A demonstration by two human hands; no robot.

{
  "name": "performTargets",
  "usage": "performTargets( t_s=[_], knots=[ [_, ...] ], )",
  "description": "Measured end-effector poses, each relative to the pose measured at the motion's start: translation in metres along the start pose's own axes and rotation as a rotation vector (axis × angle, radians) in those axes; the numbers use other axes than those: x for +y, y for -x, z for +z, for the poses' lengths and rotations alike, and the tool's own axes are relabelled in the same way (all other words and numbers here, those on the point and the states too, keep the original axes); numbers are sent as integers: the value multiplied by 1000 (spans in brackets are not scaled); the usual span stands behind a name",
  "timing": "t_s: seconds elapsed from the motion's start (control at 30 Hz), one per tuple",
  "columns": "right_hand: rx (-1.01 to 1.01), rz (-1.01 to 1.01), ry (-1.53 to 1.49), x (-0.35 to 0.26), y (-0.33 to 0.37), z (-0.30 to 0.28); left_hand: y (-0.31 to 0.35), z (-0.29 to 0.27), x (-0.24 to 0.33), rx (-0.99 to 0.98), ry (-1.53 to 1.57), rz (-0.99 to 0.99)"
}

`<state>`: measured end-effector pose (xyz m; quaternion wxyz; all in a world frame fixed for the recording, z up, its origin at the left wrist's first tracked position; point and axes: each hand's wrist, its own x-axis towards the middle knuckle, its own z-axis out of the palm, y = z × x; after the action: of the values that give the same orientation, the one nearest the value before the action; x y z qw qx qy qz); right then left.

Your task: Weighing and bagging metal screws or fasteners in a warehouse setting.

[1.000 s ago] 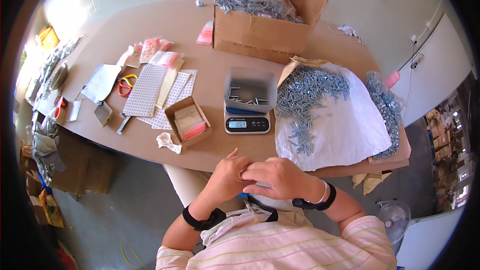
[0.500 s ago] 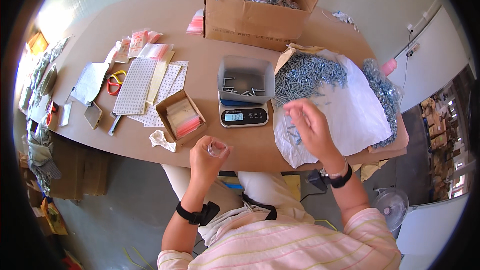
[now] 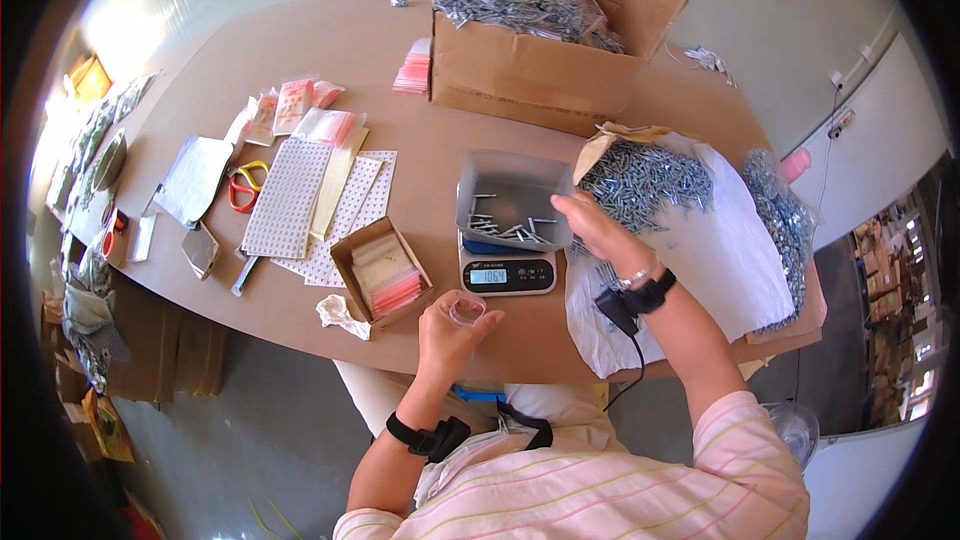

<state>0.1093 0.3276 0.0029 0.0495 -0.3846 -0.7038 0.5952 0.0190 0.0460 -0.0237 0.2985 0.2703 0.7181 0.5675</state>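
Note:
My left hand (image 3: 447,338) is wrapped round a small clear plastic cup (image 3: 467,311) near the table's front edge. A grey plastic tray (image 3: 487,176) rests on a digital scale (image 3: 508,277) with a lit display. Several metal screws or pins (image 3: 518,232) lie scattered on the tray's floor. My right hand (image 3: 600,233) reaches in from the right, thumb and fingers closed at the tray's right rim; part of the grip is hidden. Beyond that hand, a heap of the same small metal pieces (image 3: 650,183) lies on a white sheet (image 3: 690,265).
Left of the scale stands a small carton (image 3: 405,312) of plastic bags, with a crumpled white tissue (image 3: 342,316), printed sheets (image 3: 290,195) and scissors (image 3: 243,188) nearby. A large cardboard box (image 3: 530,80) of bagged hardware stands behind; a filled clear bag (image 3: 785,250) lies far right.
My right hand has moved from above the white sheet left to the tray's right rim. The left hand still holds the cup. The whole view has shifted slightly.

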Motion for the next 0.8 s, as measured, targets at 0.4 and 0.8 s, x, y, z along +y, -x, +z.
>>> performTargets(
  t_s=[0.4,0.8],
  knots=[
    [246,-821,587,-95,132,41,-10,24,18,82,-142,10],
    [204,-921,859,-118,163,64,-3,38,0,193,-80,180]
  ],
)
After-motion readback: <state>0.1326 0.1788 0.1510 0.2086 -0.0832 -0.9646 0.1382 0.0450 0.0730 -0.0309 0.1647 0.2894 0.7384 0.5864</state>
